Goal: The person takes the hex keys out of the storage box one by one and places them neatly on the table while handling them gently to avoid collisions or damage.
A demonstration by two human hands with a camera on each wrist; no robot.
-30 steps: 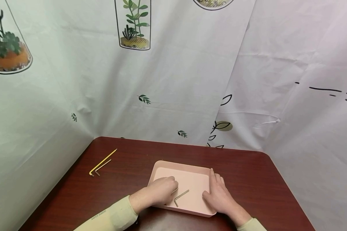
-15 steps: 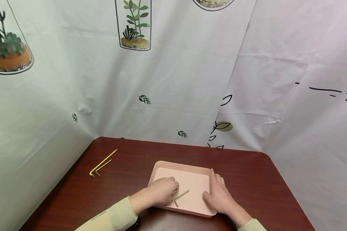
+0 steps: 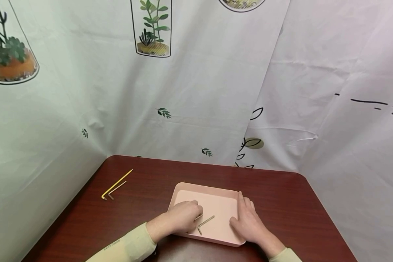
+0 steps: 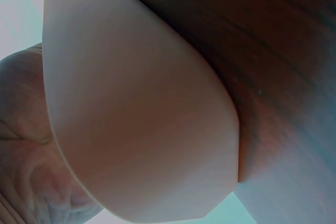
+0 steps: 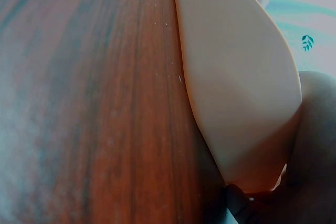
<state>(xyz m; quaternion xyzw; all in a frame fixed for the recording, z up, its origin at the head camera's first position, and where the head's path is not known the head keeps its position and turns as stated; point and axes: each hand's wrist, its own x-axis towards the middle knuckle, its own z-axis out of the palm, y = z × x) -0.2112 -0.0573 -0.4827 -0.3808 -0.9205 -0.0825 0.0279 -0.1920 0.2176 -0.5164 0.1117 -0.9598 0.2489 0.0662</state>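
Note:
A shallow pink tray (image 3: 219,203) lies on the table. My left hand (image 3: 183,217) reaches over its left side, fingers curled low inside around a hex key (image 3: 199,217); only a short length of that key shows past the fingers. Beside this hand another L-shaped hex key (image 3: 205,224) rests on the tray floor. My right hand (image 3: 247,222) grips the tray's right wall, thumb on the inner side and fingers along the outside. In the left wrist view the tray's outer wall (image 4: 142,103) hides the left fingertips.
On the dark red-brown table (image 3: 144,207), at the left, lie a long yellow hex key (image 3: 117,183) and a shorter metal hex key (image 3: 117,187), side by side. White printed cloth (image 3: 196,91) encloses the back and sides of the table.

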